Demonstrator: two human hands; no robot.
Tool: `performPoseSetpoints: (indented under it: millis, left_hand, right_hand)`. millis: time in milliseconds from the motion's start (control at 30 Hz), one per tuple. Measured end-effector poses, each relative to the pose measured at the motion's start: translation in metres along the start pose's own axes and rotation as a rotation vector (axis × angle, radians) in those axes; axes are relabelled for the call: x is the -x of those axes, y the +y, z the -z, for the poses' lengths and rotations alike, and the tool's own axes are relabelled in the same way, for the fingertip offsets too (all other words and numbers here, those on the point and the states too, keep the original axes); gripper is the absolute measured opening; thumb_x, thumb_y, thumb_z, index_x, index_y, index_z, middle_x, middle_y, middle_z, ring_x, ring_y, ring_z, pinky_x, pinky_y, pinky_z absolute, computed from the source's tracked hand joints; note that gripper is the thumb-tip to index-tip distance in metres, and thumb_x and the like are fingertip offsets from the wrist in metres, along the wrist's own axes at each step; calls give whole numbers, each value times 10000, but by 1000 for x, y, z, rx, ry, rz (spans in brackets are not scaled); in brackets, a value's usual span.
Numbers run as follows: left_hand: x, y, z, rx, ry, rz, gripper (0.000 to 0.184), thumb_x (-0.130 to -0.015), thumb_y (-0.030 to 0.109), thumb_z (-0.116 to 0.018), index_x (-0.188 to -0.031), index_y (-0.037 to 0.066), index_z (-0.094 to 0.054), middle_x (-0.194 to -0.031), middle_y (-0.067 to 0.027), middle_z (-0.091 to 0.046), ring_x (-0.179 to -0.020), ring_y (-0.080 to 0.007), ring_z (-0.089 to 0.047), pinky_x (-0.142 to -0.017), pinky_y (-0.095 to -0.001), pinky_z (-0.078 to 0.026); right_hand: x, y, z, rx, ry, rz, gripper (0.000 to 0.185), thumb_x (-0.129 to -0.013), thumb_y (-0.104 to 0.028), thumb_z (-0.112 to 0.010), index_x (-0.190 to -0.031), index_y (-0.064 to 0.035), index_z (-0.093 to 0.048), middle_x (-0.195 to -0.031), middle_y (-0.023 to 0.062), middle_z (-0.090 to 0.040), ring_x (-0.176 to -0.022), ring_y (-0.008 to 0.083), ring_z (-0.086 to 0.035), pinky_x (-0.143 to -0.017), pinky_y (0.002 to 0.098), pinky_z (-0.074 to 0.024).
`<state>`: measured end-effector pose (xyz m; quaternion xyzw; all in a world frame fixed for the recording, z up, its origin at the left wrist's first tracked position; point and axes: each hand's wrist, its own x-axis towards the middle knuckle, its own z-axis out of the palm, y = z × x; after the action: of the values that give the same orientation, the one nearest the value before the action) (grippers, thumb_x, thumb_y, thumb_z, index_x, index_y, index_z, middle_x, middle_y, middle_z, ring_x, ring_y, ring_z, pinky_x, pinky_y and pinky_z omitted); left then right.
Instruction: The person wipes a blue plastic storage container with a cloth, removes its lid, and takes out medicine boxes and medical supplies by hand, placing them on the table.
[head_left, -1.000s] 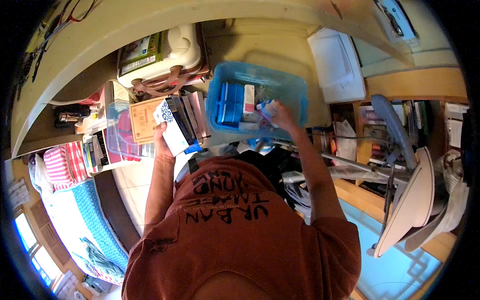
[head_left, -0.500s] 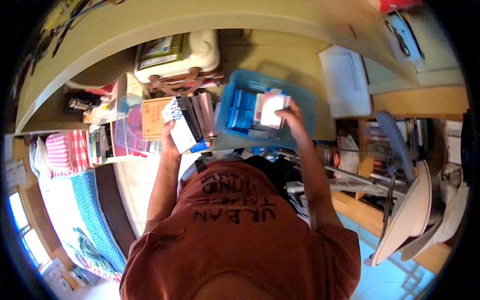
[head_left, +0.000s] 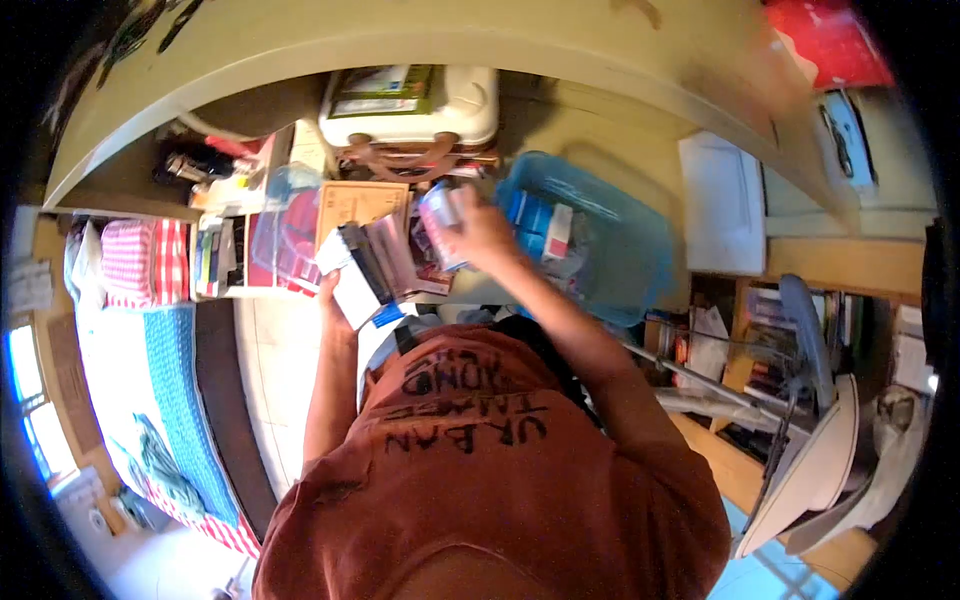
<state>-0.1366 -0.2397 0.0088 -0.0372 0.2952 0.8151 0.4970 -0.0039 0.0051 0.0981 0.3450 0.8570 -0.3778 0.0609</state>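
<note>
My left hand [head_left: 331,303] is closed on a white box [head_left: 352,293] at the left end of a row of slim items. Dark and pinkish book-like items [head_left: 385,255] stand tilted beside it, and a tan box [head_left: 360,203] lies just behind. My right hand [head_left: 485,235] grips a small white and pink box [head_left: 440,225], blurred by motion, at the right end of that row. To the right sits a translucent blue plastic bin [head_left: 625,250] with blue packs [head_left: 530,220] and a white box with a pink end [head_left: 558,230] inside.
A cream case [head_left: 470,105] with brown handles stands behind the row. An overhanging shelf edge [head_left: 560,85] curves above my hands. A clear plastic container [head_left: 275,240] is at the left, and a white panel [head_left: 722,205] leans at the right.
My right hand has moved left from the blue bin to the row of items, carrying the small box. My left hand stays on the white box. The view has shifted somewhat.
</note>
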Motion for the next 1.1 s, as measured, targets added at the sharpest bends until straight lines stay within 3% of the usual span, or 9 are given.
performPoseSetpoints:
  millis: [133, 333, 400, 467, 600, 700, 900, 1000, 1100]
  left_hand:
    - [6, 7, 3, 17, 9, -8, 680, -806, 320, -640, -1383, 32, -423, -1323, -157, -544, -1194, -324, -546, -1038, -469, -423]
    - [-7, 5, -1, -54, -36, 53, 650, -809, 311, -640, -1367, 38, -448, -1299, -152, -567, -1149, -313, -580, -988, -454, -471]
    - [-13, 2, -5, -94, -26, 55, 645, -807, 310, -643, -1365, 46, -455, -1302, -148, -567, -1148, -320, -580, -991, -470, -466]
    - [-20, 1, -14, -91, -49, 96, 651, -807, 314, -645, -1369, 49, -451, -1304, -146, -566, -1149, -323, -579, -993, -478, -463]
    - [-28, 2, -26, -98, -89, 144, 670, -805, 326, -649, -1381, 56, -437, -1305, -148, -564, -1159, -332, -571, -1003, -498, -451]
    - [-32, 3, -35, -59, -53, 174, 658, -766, 248, -671, -1350, 29, -462, -1249, -152, -600, -1099, -314, -611, -964, -433, -501]
    - [-34, -4, -38, -37, -97, 240, 648, -765, 226, -673, -1347, 30, -466, -1230, -152, -612, -1083, -312, -624, -959, -436, -512]
    - [-34, -9, -49, -59, -130, 224, 656, -765, 215, -674, -1355, 30, -456, -1244, -155, -604, -1084, -310, -624, -940, -437, -524]
    - [-35, -12, -54, -131, -123, 166, 659, -770, 271, -684, -1343, 31, -464, -1231, -152, -605, -1069, -306, -628, -920, -431, -536]
  right_hand:
    - [-28, 3, -54, 292, 295, 14, 902, -745, -199, -730, -1389, 172, -219, -1079, 354, -588, -910, 400, -663, -764, 411, -565]
    - [-53, 22, -79, 291, 376, -99, 755, -812, -78, -602, -1425, 133, -215, -1188, 394, -518, -878, 397, -670, -765, 419, -566]
    - [-54, 16, -73, 217, 98, -183, 736, -840, -101, -579, -1436, 117, -207, -1242, 384, -494, -923, 392, -662, -775, 437, -561]
    - [-35, 18, -80, 381, 428, -102, 678, -850, -138, -586, -1412, 99, -288, -1255, 327, -524, -976, 382, -647, -786, 453, -554]
    - [23, 33, -3, 55, 610, 114, 242, -841, -200, -606, -1072, -128, -604, -999, 110, -650, -881, 303, -651, -715, 443, -536]
    - [27, 131, 41, -43, 774, -187, 230, -802, -207, -626, -985, -70, -654, -743, 188, -670, -713, 380, -665, -704, 498, -532]
    - [18, 308, 29, 34, 229, -576, 627, -718, -504, -744, -1121, -31, -659, -1154, 227, -640, -1084, 378, -610, -928, 472, -476]
    - [11, 331, 4, -424, 252, -477, 544, -708, -434, -781, -1061, -30, -691, -1022, 155, -699, -924, 283, -661, -820, 384, -488]
    - [-11, 352, -24, -348, 306, -495, 460, -714, -351, -778, -1031, -26, -702, -980, 142, -705, -886, 249, -656, -805, 373, -487]
